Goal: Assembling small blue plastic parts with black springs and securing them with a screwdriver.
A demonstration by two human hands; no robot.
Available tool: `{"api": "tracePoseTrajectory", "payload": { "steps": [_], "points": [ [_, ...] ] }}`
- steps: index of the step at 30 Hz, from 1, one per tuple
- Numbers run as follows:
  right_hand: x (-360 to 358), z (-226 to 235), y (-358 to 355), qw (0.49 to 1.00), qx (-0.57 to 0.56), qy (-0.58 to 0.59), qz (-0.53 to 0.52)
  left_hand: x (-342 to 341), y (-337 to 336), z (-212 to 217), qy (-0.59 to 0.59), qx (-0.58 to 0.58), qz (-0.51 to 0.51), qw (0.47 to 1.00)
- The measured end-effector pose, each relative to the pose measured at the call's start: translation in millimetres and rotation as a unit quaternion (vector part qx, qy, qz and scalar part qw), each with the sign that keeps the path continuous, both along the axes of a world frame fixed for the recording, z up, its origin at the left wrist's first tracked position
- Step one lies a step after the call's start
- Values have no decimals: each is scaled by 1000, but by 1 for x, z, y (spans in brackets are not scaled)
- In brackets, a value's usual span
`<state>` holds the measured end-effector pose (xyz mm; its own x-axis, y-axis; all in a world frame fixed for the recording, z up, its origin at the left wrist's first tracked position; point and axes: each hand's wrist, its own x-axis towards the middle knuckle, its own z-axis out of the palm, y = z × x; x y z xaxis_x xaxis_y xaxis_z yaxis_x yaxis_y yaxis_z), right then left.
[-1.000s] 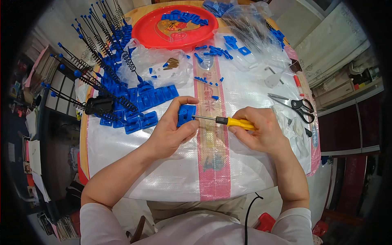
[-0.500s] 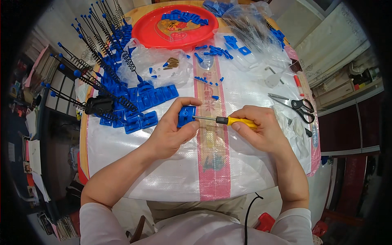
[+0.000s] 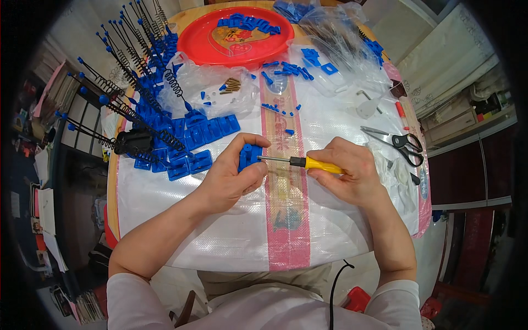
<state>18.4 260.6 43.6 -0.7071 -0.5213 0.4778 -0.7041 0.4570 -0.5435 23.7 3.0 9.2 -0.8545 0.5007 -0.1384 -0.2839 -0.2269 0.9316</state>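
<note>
One small blue block (image 3: 248, 158) is being pinched in the left hand (image 3: 228, 179), thumb against fingers, over the middle of the sheet-covered table (image 3: 220, 242), at the left side of the pink-edged stripe (image 3: 289, 247). Right hand (image 3: 350, 171) is gripping a screwdriver (image 3: 298, 161) by its yellow handle, shaft pointing at the block's right side; tip is overlapping it, can't tell if it's seated. Thumb is bracing the near side, probably to stop the block twisting against the driver. Coil-spring stands (image 3: 162, 122) are crowding the left edge, likely bunched to free elbow room. Red tray (image 3: 195, 41) is sitting by the far edge, corralling blue pieces (image 3: 250, 23). Scissors (image 3: 393, 138) are lying near the right edge, probably parked within reach.
</note>
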Motion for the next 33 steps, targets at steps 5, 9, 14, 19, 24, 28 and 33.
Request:
{"api": "tracePoseTrajectory", "payload": {
  "steps": [5,9,14,19,24,28,33],
  "points": [
    [-1,-1,0,1000,-9,-10,0,0,1,5,-5,-17,-2,1000],
    [-1,-6,1,999,-8,-29,-12,1,1,3,-5,-4,-3,1000],
    [-2,-7,1,1000,-5,-24,-13,1,-1,0,3,0,-8,1000],
    [0,-5,1,999,9,-29,-17,1,-1,0,7,7,-7,1000],
    [1,-6,0,999,-5,-32,-22,-1,1,1,-7,8,-5,1000],
    [3,-6,0,997,-12,-66,-34,-1,-1,0,-4,6,-10,1000],
    [3,-4,1,998,7,-62,-29,-2,-2,-4,1,22,-17,1000]
  ]
}}
